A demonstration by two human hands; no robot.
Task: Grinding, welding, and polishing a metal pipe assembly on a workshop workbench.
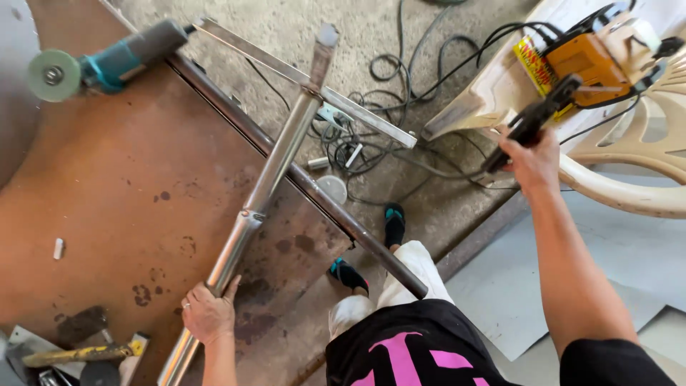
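Left hand [209, 312] at the near edge of the rusty tabletop [128, 193], fingers [230, 288] wrapped around a long metal pipe [275, 161] slanting away to the far right. Right hand [532, 161] out to the right, fingers closed on a black welding holder [532, 121] beside the orange welder [593, 63] on a plastic chair [629, 154]. Teal grinder [107, 61] at far left.

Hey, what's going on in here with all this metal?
A person stands at a rusty metal table. Their left hand rests on a long shiny metal pipe that lies slanted across the table and past its edge. Their right hand grips a dark handled tool beside a plastic chair that carries an orange machine. A teal angle grinder lies on the table, and black cables are tangled on the concrete floor.
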